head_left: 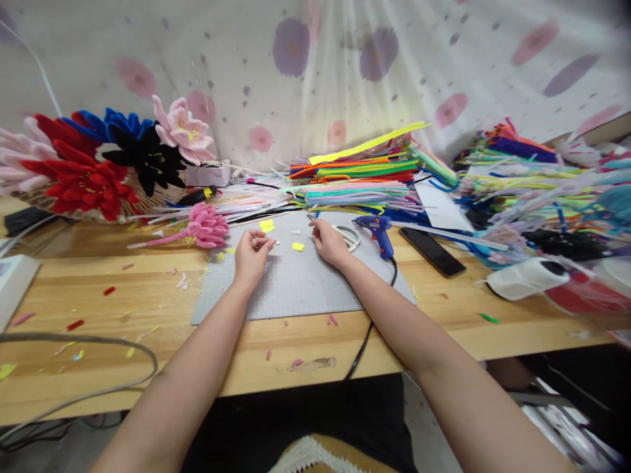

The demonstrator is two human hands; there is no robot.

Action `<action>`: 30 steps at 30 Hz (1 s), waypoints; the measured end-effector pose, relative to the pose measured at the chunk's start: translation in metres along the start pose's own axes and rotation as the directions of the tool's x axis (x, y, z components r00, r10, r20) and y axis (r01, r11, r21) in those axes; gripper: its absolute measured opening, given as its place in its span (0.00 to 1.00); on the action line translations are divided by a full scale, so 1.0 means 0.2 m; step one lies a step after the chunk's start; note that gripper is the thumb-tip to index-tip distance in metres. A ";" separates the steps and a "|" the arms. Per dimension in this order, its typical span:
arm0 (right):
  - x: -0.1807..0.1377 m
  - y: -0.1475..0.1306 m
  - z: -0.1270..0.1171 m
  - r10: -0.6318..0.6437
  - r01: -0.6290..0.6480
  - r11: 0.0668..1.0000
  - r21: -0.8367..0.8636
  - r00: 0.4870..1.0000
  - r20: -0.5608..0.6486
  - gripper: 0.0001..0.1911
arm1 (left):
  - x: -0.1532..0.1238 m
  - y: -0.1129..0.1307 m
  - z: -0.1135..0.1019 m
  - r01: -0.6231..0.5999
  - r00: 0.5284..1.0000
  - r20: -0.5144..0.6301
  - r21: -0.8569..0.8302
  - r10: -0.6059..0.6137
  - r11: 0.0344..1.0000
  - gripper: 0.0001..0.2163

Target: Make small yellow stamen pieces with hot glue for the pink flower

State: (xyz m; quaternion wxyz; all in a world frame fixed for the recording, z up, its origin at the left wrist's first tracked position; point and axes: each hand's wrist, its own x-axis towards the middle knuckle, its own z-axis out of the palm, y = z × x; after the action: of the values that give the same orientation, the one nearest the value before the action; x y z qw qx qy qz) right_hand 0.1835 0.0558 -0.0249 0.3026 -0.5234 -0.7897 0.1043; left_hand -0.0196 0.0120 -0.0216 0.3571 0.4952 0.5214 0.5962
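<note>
Left hand (pixel 252 255) pinches a white strip (pixel 274 243) at its fingertips, above the grey cutting mat (pixel 296 289). Right hand (pixel 329 243) is loosely curled on the mat (can't tell if it holds anything), near the blue glue gun (pixel 378 231). A yellow scrap (pixel 298 247) lies between the hands.

Wooden table (pixel 148 289), grey mat (pixel 296 289), phone (pixel 432 252)

I count two hands, the left hand (pixel 252 253) and the right hand (pixel 329 242), one grey mat (pixel 296 292), one blue glue gun (pixel 377 230), one black phone (pixel 432 251), one loose pink flower (pixel 207 225).
</note>
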 end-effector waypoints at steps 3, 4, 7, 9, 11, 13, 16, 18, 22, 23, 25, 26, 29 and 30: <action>0.00 0.02 0.01 -0.023 0.024 0.999 0.036 0.999 -0.028 0.19 | 0.00 0.01 0.00 0.019 1.000 0.004 -0.014 -0.018 1.000 0.14; 0.00 0.02 0.01 -0.025 0.027 0.998 0.059 0.999 -0.039 0.19 | 0.00 0.01 0.00 0.031 0.999 0.012 -0.028 -0.031 0.999 0.14; 0.00 0.00 -0.01 -0.017 0.030 0.990 0.140 0.996 -0.093 0.15 | -0.01 0.02 0.00 0.070 0.997 0.037 -0.055 -0.068 0.996 0.15; 0.00 -0.04 -0.02 -0.011 0.038 0.977 0.208 0.992 -0.127 0.13 | -0.01 0.02 0.00 0.078 0.996 0.047 -0.049 -0.076 0.996 0.15; 0.00 -0.10 -0.04 -0.009 0.045 0.953 0.299 0.992 -0.123 0.12 | -0.01 0.02 0.01 0.070 0.996 0.054 -0.042 -0.068 0.997 0.15; 0.00 -0.17 -0.05 -0.020 0.047 0.913 0.405 0.997 -0.069 0.11 | -0.01 0.02 0.01 0.064 0.996 0.064 -0.047 -0.061 0.997 0.15; 0.01 -0.26 -0.04 -0.070 0.046 0.848 0.529 0.997 0.026 0.11 | -0.02 0.02 0.00 0.064 0.996 0.071 -0.062 -0.059 0.996 0.17; 0.00 -0.31 -0.03 -0.077 0.030 0.830 0.557 0.995 0.061 0.13 | -0.02 0.03 0.00 0.068 0.996 0.068 -0.060 -0.064 0.996 0.18; 0.00 -0.34 0.00 -0.020 -0.047 0.814 0.579 0.994 0.109 0.14 | -0.02 0.03 0.00 0.072 0.995 0.068 -0.069 -0.067 0.995 0.18; 0.00 -0.34 0.01 -0.008 -0.063 0.805 0.591 0.993 0.116 0.15 | -0.03 0.03 0.00 0.071 0.995 0.069 -0.072 -0.066 0.995 0.18; 0.00 -0.35 0.02 0.017 -0.086 0.788 0.610 0.993 0.119 0.15 | -0.03 0.02 0.00 0.070 0.995 0.069 -0.067 -0.065 0.995 0.18; 0.00 -0.35 0.03 0.031 -0.095 0.782 0.616 0.993 0.114 0.14 | -0.03 0.02 0.00 0.070 0.996 0.067 -0.062 -0.066 0.996 0.18; 0.00 -0.35 0.05 0.065 -0.109 0.780 0.617 0.994 0.093 0.13 | -0.03 0.03 0.00 0.070 0.996 0.061 -0.049 -0.067 0.996 0.18; 0.00 -0.35 0.05 0.071 -0.109 0.781 0.615 0.994 0.086 0.13 | -0.03 0.03 0.00 0.070 0.996 0.059 -0.046 -0.067 0.997 0.18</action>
State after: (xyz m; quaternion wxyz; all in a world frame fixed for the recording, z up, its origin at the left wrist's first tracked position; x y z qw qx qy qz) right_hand 0.1245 0.0274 0.0011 0.4289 -0.4293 -0.6945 0.3866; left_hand -0.0179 0.0041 -0.0168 0.4038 0.4852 0.5132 0.5815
